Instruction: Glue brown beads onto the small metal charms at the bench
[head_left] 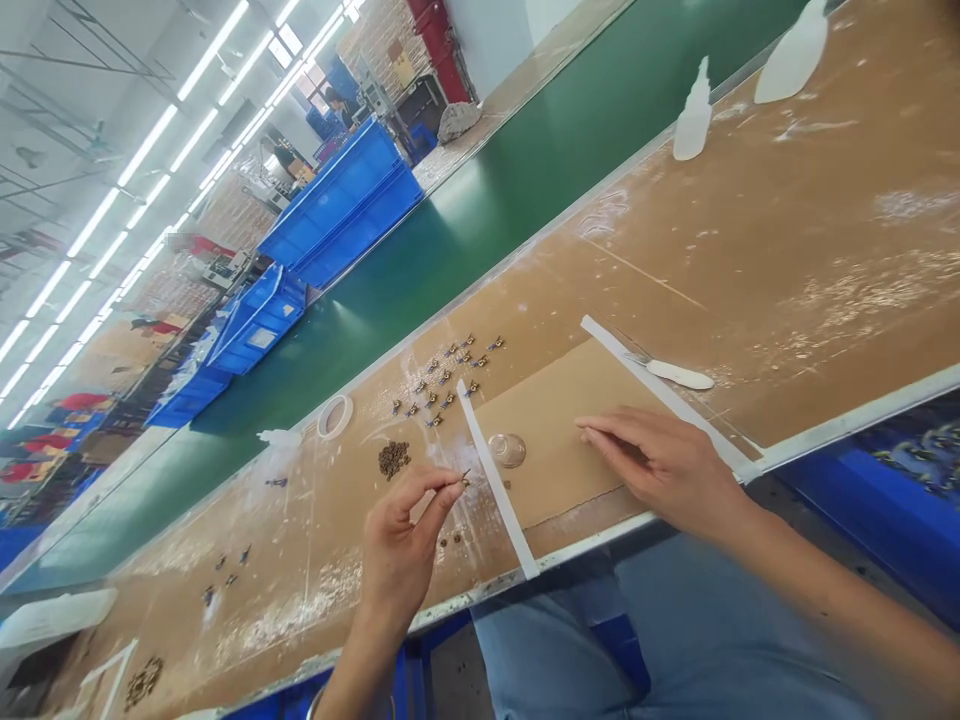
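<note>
Left hand: your left hand [405,535] pinches a small part [466,481] between thumb and forefinger.
Part: it sits at your left fingertips, over the bench [787,230], just left of the near white strip [496,485].
Right hand: your right hand [667,465] has thumb and forefinger tips pressed together above the cardboard [555,400]; you cannot tell from this view whether anything is between them.
Dish: a clear dish [508,450] lies on the cardboard, beside that strip and between your hands.
Knife: a white-handled tool [679,375] lies past your right hand, near the far strip [660,388].
Pieces: a group of blue-and-brass pieces [445,377] is spread beyond your left hand.
Pile: small brown bits [393,459] are heaped nearer that hand, apart from the pieces.
Tape: a white roll [334,417] lies flat left of the pieces.
Bottles: a white bottle [692,120] stands at upper right, a larger one [793,55] beyond it.
Belt: the green belt [525,160] runs along your bench's far edge, with blue bins [341,210] beyond.
</note>
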